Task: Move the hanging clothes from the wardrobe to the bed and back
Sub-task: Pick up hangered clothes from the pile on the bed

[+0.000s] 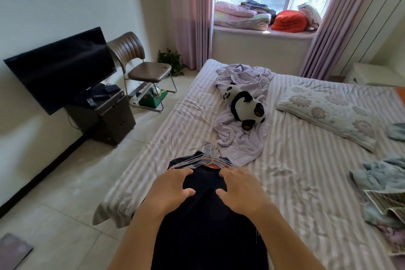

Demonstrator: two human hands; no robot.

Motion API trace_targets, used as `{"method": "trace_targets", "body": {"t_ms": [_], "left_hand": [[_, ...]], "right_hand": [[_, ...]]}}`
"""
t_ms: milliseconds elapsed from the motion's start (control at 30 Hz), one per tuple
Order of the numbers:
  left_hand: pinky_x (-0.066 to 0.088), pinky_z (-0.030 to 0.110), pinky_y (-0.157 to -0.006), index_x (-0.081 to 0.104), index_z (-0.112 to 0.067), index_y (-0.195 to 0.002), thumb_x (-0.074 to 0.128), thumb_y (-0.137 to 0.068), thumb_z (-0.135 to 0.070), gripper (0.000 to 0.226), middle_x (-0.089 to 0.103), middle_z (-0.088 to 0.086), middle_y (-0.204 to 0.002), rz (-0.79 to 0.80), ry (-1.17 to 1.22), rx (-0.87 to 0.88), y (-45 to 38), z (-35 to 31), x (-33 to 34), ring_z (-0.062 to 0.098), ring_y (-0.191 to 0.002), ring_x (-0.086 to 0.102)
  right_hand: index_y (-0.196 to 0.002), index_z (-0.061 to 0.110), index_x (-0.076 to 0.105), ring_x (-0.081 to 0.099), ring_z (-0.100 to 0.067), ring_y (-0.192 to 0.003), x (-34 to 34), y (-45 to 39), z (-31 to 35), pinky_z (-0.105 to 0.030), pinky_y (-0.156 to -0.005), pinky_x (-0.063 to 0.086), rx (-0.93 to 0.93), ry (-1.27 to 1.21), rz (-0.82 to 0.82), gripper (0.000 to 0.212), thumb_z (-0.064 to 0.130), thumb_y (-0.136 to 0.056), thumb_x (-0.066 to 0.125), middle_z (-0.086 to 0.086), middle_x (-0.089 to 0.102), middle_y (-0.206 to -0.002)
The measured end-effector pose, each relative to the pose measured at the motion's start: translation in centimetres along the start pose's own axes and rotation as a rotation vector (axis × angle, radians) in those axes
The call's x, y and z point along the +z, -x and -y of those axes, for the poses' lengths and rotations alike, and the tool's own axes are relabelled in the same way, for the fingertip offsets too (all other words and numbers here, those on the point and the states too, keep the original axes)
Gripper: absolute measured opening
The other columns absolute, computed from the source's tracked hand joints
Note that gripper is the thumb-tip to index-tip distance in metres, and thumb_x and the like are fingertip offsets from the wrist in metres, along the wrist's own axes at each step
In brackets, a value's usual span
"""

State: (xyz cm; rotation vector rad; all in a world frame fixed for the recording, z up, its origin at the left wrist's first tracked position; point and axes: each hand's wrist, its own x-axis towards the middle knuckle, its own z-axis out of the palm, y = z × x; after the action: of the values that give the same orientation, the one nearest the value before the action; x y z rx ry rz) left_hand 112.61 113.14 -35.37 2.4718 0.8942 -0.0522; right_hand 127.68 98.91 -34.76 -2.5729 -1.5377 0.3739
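your left hand point(173, 188) and your right hand point(238, 186) both lie on the pile of dark clothes point(203, 215) at the near edge of the bed point(295, 171). the fingers of each hand are spread and only lightly bent, pressing down on the cloth; they pinch nothing. the thumbs point toward each other across the dark fabric, with a gap between them.

the dark clothes lie along the bed's near left corner and run down toward you, off the near edge. the wire hangers point(208, 158) stick out of the far end of the pile, bunched together, their hooks pointing toward the middle of the bed. a strip of orange cloth shows just under the hangers.

just beyond the hooks, a crumpled lilac blanket point(238, 140) stretches toward the bed's far edge, and a panda plush toy point(245, 105) lies on it. a flowered pillow point(328, 116) lies toward the right edge, and pale blue-green garments point(381, 175) are heaped at the near right edge.

left of the bed, on the tiled floor, stand a dark cabinet point(109, 118), a tv point(61, 68) on the wall and a brown chair point(142, 66).
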Motion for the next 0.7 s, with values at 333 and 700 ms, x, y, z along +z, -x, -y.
{"method": "trace_targets", "body": {"t_ms": [333, 700], "left_hand": [[0.046, 0.031, -0.087, 0.052, -0.028, -0.136, 0.067, -0.088, -0.040, 0.052, 0.061, -0.004, -0.129, 0.092, 0.043, -0.009, -12.8, 5.4, 0.9, 0.017, -0.116, 0.058], [0.042, 0.035, -0.106, 0.051, -0.023, -0.140, 0.067, -0.087, -0.038, 0.058, 0.054, -0.003, -0.141, 0.145, 0.113, -0.119, -24.2, 8.5, 8.6, 0.018, -0.130, 0.049]], "right_hand": [[-0.120, 0.024, 0.051, 0.054, -0.015, -0.104, 2.7, -11.0, -3.7, -0.030, -0.088, 0.047, 0.162, -0.091, 0.008, 0.033, 0.039, -0.091, 0.057, 0.007, 0.054, -0.114], [-0.111, 0.020, 0.052, 0.054, -0.016, -0.096, 9.2, -21.0, -12.8, -0.032, -0.078, 0.047, 0.252, -0.135, 0.181, 0.025, 0.033, -0.091, 0.058, 0.004, 0.056, -0.109]]}}
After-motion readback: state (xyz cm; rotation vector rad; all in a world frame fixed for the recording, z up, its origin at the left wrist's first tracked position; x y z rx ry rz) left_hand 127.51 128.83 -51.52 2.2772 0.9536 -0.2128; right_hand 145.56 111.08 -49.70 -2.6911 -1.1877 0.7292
